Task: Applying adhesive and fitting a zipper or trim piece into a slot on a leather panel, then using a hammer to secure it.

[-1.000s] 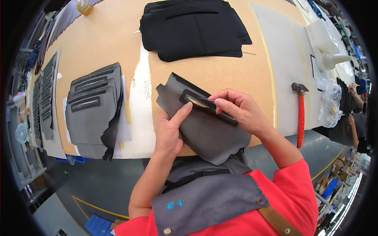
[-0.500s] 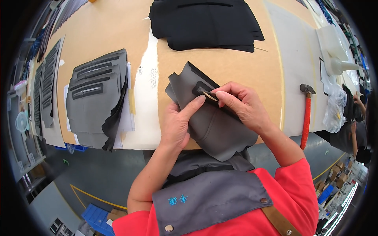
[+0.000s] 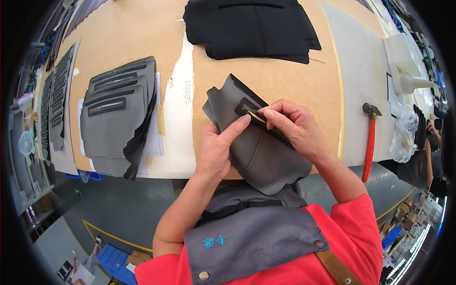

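Note:
A grey leather-like panel (image 3: 266, 149) is held folded over, tilted above the table's front edge. A black-bordered slot (image 3: 244, 105) shows near its fold. My left hand (image 3: 216, 145) grips the panel, its thumb pressed beside the slot and its other fingers hidden underneath. My right hand (image 3: 297, 128) is closed in a pinch at the slot, thumb against forefinger. Between the left thumb and the right fingertips runs a thin tan strip (image 3: 255, 115), curved along the dark slot edge. Whether it is loose from the panel is hard to tell.
Similar grey slotted panels (image 3: 111, 128) lie stacked at left, with more panels (image 3: 59, 102) beyond. Black panels (image 3: 251, 31) lie at the far middle. On the right are a red-handled hammer (image 3: 369, 142), a white bottle (image 3: 409, 83) and a clear plastic bag (image 3: 403, 135). Another person's arm (image 3: 429, 164) shows at far right.
The view has shifted slightly. My hands keep their hold on the panel and strip, with hardly any movement. A person has come into sight at the lower left.

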The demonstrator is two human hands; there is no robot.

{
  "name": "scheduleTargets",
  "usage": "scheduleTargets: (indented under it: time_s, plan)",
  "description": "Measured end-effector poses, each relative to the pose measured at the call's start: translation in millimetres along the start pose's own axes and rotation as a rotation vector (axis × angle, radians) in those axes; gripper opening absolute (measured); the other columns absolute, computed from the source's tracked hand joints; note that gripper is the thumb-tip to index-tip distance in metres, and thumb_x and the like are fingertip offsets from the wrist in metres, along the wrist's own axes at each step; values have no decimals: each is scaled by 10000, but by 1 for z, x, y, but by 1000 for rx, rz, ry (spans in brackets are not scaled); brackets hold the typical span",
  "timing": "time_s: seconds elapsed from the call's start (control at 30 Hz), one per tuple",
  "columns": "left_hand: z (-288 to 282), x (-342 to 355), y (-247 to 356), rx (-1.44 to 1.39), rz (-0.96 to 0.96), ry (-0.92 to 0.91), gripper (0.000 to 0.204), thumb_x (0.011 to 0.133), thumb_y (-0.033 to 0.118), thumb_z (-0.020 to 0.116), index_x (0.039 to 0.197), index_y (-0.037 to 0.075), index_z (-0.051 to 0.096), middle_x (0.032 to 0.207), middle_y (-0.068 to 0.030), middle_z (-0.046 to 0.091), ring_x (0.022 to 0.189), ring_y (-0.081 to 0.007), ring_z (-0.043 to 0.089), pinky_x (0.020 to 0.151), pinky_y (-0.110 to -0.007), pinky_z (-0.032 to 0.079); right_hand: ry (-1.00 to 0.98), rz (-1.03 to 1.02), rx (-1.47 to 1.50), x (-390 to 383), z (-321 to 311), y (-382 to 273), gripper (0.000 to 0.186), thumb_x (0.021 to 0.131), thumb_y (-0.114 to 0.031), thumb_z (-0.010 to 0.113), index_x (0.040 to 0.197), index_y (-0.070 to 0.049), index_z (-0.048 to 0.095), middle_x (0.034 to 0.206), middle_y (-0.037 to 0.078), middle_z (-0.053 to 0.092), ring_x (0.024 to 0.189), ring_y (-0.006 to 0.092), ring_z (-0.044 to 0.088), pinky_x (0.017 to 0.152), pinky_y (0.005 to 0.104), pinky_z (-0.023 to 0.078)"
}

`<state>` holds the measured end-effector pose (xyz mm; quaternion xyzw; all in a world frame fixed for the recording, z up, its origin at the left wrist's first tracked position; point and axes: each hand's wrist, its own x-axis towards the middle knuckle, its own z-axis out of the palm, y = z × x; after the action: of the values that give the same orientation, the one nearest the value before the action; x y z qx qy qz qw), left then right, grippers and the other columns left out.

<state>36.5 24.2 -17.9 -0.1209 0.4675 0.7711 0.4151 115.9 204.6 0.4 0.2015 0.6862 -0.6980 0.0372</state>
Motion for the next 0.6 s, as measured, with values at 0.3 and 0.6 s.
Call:
scheduleTargets:
  time_s: [0.3, 0.6]
  plan:
    - [0, 1, 0, -12, -2, -9, 289, 900, 109, 790, 1159, 38, 681, 1101, -64, 713, 1021, -146, 663, 905, -297, 523, 14, -16, -20, 0, 2, 0, 258, 1030, -256, 627, 997, -11, 704, 818, -17, 643, 790, 49, 556, 726, 235, 457]
    - [1, 0, 0, -8, 1, -1, 288, 902, 105, 787, 1161, 41, 678, 1103, -61, 712, 1022, -142, 660, 907, -293, 520, 20, -16, -31, 1, 2, 1, 252, 1028, -252, 628, 982, -15, 702, 810, -22, 643, 784, 47, 554, 722, 231, 455]
